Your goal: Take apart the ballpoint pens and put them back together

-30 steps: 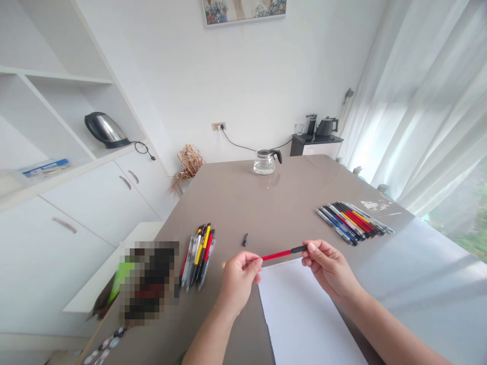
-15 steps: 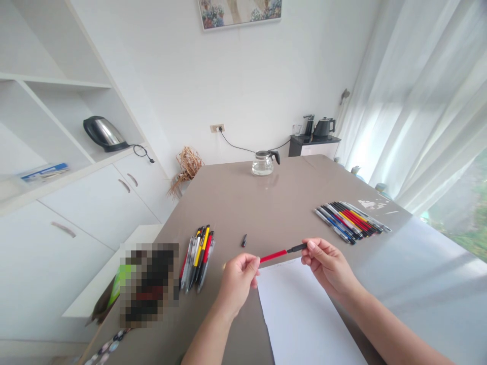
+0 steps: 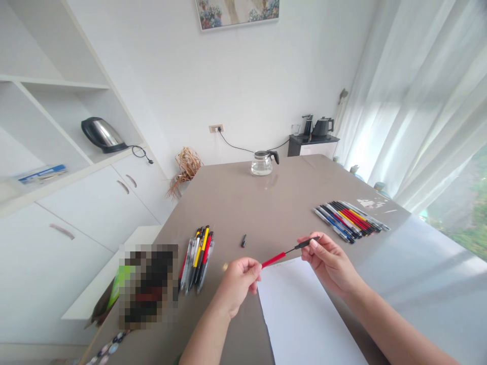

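Note:
My left hand (image 3: 240,280) is closed around the red barrel (image 3: 273,260) of a pen, whose front length sticks out past the thumb. My right hand (image 3: 329,261) pinches the pen's black grip section (image 3: 307,243) between thumb and fingers. A thin dark refill spans the gap between the two parts. Both hands are held above the top of a white sheet of paper (image 3: 304,314). A small black pen cap (image 3: 243,241) lies on the table beyond my left hand.
On the left lies a bunch of mixed pens (image 3: 197,258), beside a blurred-out dark object (image 3: 148,286). A neat row of pens (image 3: 350,221) lies on the right. Towards the back of the brown table (image 3: 224,203) stands a glass pot (image 3: 262,163).
My right hand has drawn the black grip section up and to the right, away from the red barrel. A length of thin refill now shows between them.

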The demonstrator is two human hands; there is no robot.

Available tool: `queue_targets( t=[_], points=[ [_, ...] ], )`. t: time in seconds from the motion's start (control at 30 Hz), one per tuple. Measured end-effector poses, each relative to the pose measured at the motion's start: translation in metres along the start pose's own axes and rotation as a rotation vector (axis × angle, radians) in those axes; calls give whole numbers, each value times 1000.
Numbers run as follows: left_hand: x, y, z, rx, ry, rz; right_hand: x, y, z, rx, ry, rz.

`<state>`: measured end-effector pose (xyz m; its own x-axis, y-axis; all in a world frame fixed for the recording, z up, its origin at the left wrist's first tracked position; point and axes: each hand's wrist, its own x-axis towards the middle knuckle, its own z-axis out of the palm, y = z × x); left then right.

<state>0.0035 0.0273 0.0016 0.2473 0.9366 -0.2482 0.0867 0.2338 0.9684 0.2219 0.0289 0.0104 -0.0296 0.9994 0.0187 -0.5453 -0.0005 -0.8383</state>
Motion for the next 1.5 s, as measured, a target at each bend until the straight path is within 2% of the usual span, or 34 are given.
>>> queue_targets(
  t=[0.2,0.43,0.6,0.77,0.87,1.03,1.23,1.5],
  points=[
    [1,-2,1,-7,-37,-8,0,-1,1,-54,17,-40],
    [0,-1,1,-29,-60,-21,1,-7,-3,1,19,-70],
    [-3,0,4,-85,-200,-13,-2,-2,-1,-71,-36,-23],
    [-9,3,12,-12,-394,-23,-4,9,4,-127,-130,10],
    [-14,7,18,-17,-442,-1,-7,13,8,-158,-173,38],
    [-15,7,22,-83,-382,32,-10,16,14,-150,-228,67],
    [-12,5,20,-54,-347,32,-5,14,9,-124,-111,54],
    [-12,5,19,21,-327,35,-3,12,8,-95,-74,46]
  ],
)
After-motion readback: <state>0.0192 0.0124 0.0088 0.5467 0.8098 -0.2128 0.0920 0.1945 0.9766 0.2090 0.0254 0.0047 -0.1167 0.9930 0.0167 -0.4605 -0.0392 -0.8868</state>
